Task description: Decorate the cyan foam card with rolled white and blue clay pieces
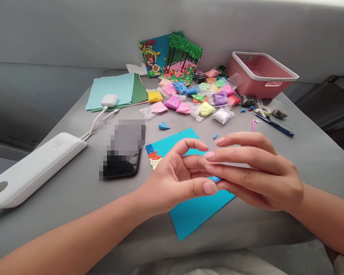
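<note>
My left hand [182,172], palm turned up and fingers curled, has a small piece of blue clay [215,179] between its thumb and fingers. My right hand [255,170] comes in from the right with its fingers stretched out, their tips over the left hand's fingers and close against the clay. Part of the clay is hidden by the fingers. Beneath both hands lies a bright blue card [199,214], its upper left corner decorated with small blue, orange and cream clay rings [154,156]. Just beyond the right fingertips is a tiny blue clay bit [215,136].
Several bagged clay colours [206,109] spread across the back, before two decorated cards [183,59] and a pink basket [263,82]. A blue clay lump [163,126] sits above the card. A phone [123,164] and white power bank [43,168] lie left; a blue pen-like tool [275,125] lies right.
</note>
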`<control>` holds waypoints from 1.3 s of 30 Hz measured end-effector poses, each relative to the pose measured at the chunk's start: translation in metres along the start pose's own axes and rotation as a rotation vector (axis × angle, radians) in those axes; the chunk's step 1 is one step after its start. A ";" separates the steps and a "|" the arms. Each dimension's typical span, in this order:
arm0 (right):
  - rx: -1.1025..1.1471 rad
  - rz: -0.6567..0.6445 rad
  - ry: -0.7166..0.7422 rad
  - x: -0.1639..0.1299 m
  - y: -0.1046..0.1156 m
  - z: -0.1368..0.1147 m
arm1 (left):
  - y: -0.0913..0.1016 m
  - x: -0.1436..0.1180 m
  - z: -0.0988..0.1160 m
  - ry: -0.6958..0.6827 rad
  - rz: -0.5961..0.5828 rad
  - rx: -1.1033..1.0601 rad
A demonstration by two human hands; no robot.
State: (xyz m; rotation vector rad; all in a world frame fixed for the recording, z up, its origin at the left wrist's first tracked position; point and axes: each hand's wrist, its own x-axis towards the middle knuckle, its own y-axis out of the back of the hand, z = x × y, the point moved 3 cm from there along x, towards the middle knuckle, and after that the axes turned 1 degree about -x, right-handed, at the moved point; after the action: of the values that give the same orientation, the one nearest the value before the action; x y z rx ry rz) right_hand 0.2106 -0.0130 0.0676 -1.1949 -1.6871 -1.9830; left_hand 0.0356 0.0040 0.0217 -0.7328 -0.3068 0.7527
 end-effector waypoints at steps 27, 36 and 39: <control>0.017 -0.006 -0.105 -0.003 -0.005 0.003 | 0.005 0.000 0.001 -0.088 0.101 0.242; 0.041 -0.016 -0.091 0.001 -0.005 0.002 | 0.010 -0.001 -0.002 -0.105 0.103 0.127; 0.085 -0.016 -0.120 0.000 -0.005 0.002 | 0.008 0.000 -0.002 -0.040 0.054 0.083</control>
State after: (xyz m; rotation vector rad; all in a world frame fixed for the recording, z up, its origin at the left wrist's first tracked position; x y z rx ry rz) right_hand 0.2079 -0.0098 0.0637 -1.2979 -1.8235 -1.8622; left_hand 0.0326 0.0065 0.0147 -0.6504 -0.2918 0.8274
